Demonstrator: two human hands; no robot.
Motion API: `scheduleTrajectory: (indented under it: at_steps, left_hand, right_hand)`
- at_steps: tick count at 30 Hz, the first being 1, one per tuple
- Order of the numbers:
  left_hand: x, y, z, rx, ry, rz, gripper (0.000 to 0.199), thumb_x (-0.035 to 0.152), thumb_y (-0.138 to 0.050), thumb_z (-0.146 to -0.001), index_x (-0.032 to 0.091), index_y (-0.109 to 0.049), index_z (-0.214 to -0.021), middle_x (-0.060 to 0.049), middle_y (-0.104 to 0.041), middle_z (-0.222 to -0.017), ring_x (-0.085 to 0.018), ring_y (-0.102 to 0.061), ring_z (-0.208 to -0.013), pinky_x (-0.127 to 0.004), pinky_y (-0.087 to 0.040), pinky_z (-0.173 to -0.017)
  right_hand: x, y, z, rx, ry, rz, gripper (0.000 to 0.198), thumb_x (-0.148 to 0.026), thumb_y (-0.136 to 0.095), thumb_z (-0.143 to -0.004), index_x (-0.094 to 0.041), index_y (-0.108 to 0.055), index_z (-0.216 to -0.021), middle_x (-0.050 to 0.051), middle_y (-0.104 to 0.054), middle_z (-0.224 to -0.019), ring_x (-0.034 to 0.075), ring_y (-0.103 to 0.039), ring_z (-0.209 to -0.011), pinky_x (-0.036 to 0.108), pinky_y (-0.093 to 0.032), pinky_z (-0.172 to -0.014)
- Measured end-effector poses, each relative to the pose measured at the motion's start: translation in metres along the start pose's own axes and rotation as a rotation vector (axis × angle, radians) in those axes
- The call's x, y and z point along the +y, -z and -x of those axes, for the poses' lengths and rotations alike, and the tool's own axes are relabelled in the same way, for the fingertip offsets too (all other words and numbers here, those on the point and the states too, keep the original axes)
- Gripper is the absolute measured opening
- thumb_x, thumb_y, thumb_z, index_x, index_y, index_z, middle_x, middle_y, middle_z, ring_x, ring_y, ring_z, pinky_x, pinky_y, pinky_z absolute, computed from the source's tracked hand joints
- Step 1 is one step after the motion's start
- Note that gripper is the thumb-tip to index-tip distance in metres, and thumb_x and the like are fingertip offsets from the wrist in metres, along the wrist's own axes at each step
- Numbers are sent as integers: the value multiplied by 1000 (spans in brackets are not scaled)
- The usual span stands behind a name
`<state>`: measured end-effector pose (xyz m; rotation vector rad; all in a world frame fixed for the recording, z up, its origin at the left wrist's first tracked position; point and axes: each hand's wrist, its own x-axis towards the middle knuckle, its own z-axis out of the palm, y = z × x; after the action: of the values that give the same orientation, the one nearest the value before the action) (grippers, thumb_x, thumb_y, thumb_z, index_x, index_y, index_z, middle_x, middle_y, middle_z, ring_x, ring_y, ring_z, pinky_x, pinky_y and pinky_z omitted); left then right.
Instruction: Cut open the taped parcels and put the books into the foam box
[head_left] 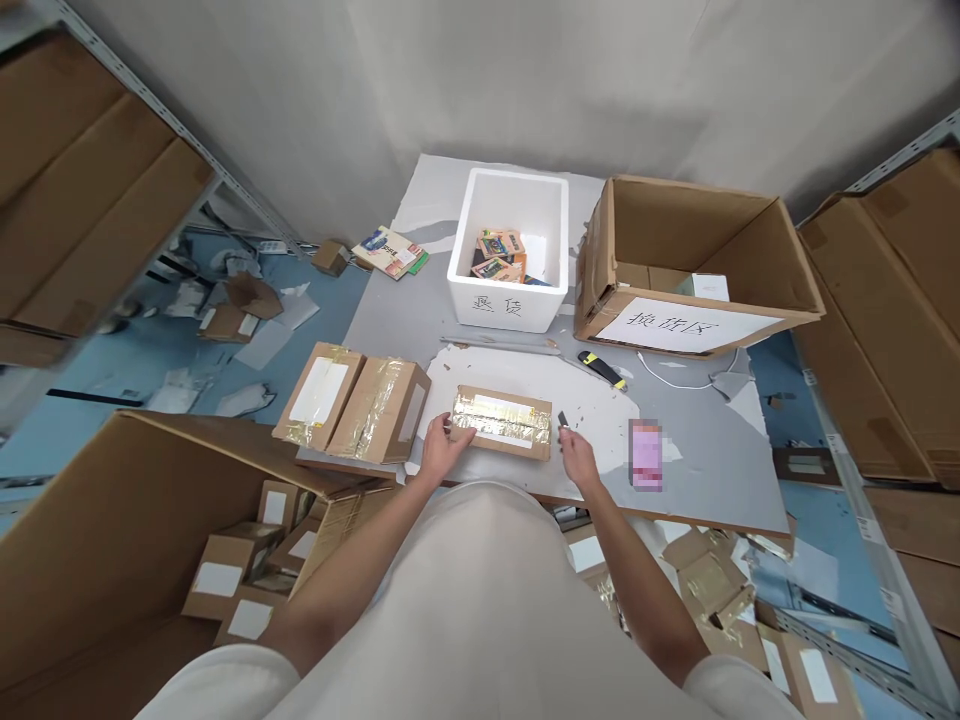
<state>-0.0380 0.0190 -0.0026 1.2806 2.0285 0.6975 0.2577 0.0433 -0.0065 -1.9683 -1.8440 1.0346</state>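
A taped cardboard box (502,445) with a white label lies flat in front of me, shiny tape running along its top. My left hand (444,447) grips its left end, thumb on the near side and fingers at the corner. Just past the right end, my right hand (577,458) is closed around a small dark tool (563,420) that looks like a cutter, its tip pointing up and away. The right hand is apart from the box. Most of the tool is hidden in the fingers.
Two taped boxes (379,410) stand left. Behind are a white foam box (506,312) holding small packets and an open carton (690,325). A yellow-black utility knife (602,370) and a blurred pink item (646,455) lie right. A large carton (90,560) of parcels stands lower left.
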Motion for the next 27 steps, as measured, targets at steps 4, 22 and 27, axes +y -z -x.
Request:
scheduleTrajectory:
  at_steps: [4, 22, 27]
  left_hand:
    - [4, -1, 13, 185, -300, -122, 53, 46, -57, -85, 15, -49, -127, -19, -52, -126, -31, -48, -121, -48, -39, -103]
    - [-1, -21, 27, -24, -650, -344, 31, 26, -48, -92, 22, -60, -120, -13, -59, -130, -27, -47, -130, -52, -34, -109]
    - [-1, -21, 27, -29, -654, -336, 32, 26, -47, -93, 22, -60, -121, -14, -58, -129, -27, -46, -130, -52, -34, -109]
  right_hand:
    - [35, 0, 5, 7, -197, 345, 67, -41, -57, -83, -14, -39, -140, 21, -53, -126, 33, -50, -116, 42, -42, -90]
    - [-111, 44, -26, -492, 663, 496, 56, -25, -36, -97, -36, -23, -150, 8, -60, -114, 21, -61, -93, 29, -44, -80]
    - [-122, 26, -38, -551, 703, 703, 63, -14, -34, -95, -40, -18, -151, 10, -58, -114, 22, -63, -93, 30, -43, -79]
